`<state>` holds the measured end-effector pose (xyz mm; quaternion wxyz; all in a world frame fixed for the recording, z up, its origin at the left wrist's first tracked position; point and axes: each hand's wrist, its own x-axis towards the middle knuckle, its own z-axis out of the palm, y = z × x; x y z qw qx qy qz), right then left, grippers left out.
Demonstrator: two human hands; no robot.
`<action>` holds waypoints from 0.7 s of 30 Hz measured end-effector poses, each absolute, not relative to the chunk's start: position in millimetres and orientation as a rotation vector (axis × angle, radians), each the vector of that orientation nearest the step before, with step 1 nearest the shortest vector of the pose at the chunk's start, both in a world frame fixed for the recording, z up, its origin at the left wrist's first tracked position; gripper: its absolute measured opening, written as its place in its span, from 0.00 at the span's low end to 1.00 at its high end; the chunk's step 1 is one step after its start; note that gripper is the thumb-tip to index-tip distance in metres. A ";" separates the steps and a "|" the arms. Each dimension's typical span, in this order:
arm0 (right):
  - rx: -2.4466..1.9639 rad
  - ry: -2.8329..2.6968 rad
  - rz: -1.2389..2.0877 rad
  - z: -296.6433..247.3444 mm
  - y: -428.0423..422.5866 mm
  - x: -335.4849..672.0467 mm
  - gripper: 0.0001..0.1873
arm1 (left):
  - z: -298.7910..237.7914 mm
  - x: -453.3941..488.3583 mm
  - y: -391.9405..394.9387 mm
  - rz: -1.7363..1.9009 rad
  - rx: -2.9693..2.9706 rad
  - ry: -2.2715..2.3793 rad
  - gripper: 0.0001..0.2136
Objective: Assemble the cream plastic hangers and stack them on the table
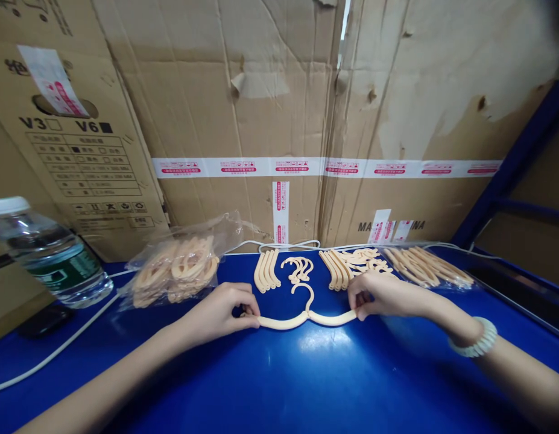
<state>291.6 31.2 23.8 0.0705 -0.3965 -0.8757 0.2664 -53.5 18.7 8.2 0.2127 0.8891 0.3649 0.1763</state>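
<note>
A beige clothes hanger (pixel 286 323) with a hook on top spans the space between my hands, low over the blue table. My left hand (pixel 227 310) pinches the tip of its left arm. At the opposite tip, my right hand (pixel 376 295) grips the right arm, with a pale band around that wrist. Just behind the hanger lie a row of curved hanger arms (pixel 266 271), a small group of hooks (pixel 298 268) and a second row of arms (pixel 336 269). Loose hooks (pixel 363 258) are partly hidden behind my right hand.
Clear plastic bags of beige parts lie at left (pixel 184 271) and right (pixel 428 266). A water bottle (pixel 57 259) stands on the far left near a dark object (pixel 46 319). White cable (pixel 57 349) crosses the blue table (pixel 279 386). Cardboard (pixel 243 120) walls the back.
</note>
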 end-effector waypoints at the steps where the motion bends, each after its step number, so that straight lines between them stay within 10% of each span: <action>1: -1.210 -2.620 0.772 22.6 32.0 292.3 0.09 | 5.6 -53.4 19.6 0.510 2.482 1.028 0.06; 21: -2.129 -1.585 -0.304 42.6 25.8 522.0 0.05 | -19.6 -49.3 17.2 1.008 2.748 1.165 0.07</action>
